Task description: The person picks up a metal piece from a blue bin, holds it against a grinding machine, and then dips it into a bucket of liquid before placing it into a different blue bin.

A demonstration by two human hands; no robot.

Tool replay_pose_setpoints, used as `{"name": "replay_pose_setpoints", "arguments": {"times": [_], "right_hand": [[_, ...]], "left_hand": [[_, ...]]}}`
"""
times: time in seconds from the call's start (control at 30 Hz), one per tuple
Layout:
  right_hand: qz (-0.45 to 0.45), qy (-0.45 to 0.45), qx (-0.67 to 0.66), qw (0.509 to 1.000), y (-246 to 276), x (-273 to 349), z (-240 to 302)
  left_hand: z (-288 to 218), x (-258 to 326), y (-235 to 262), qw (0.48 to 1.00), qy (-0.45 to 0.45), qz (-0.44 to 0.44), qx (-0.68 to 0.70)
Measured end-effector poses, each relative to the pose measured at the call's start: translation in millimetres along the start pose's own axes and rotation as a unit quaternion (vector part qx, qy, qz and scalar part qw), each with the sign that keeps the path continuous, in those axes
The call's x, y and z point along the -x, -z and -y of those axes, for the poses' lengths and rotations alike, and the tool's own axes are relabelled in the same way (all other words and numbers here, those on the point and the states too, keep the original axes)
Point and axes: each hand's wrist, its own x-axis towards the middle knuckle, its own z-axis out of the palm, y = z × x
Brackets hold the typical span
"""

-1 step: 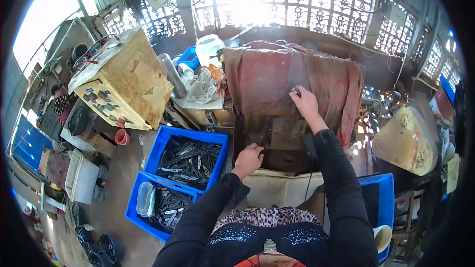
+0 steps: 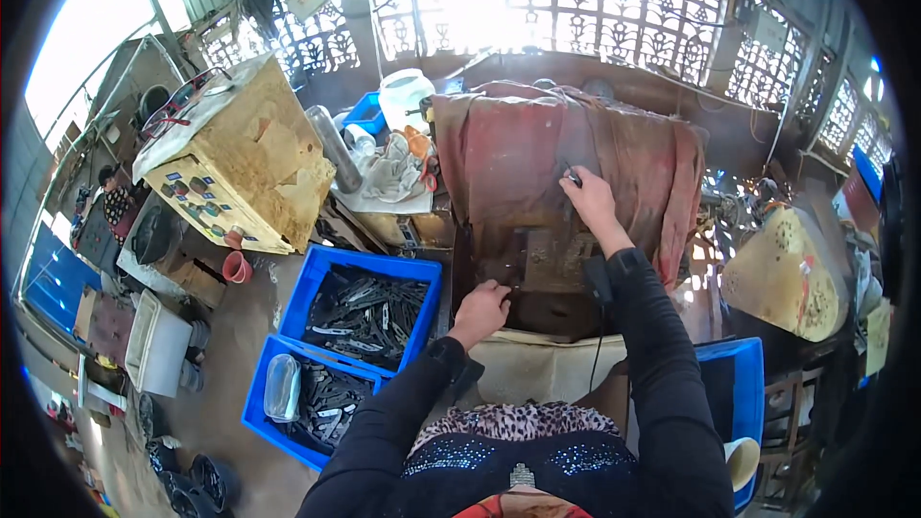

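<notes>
My right hand (image 2: 593,200) is raised before a box-shaped machine draped in a stained reddish-brown cloth (image 2: 508,153). Its fingers are closed on a small dark object (image 2: 574,176), too small to make out fully. Lower and to the left, my left hand (image 2: 480,313) is closed in a pinch at the machine's dark opening. Whatever lies between those fingertips is hidden. A dark recess (image 2: 552,312) sits below and between both hands. Beside my right wrist hangs a black box-like piece (image 2: 598,280) with a cord running down from it.
Two blue bins (image 2: 379,260) stand at my left, full of dark flat strips; a clear plastic container (image 2: 282,388) lies in the nearer one. Another blue bin (image 2: 758,384) is at my right. A yellowed cabinet (image 2: 259,153) stands far left, and a person (image 2: 117,201) is beyond it.
</notes>
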Motion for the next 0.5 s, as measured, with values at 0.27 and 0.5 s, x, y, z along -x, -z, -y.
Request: {"name": "replay_pose_setpoints", "arguments": {"times": [0.27, 0.5], "right_hand": [[0.055, -0.044, 0.009, 0.997, -6.9, -20.4, -14.0], [-0.108, -0.033, -0.159, 0.981, -8.3, 37.5, -39.7]], "left_hand": [[3.3, -4.8, -2.4, 1.0, 0.02, 0.022, -0.008], [4.5, -5.6, -3.1, 1.0, 0.009, 0.008, -0.014]]}}
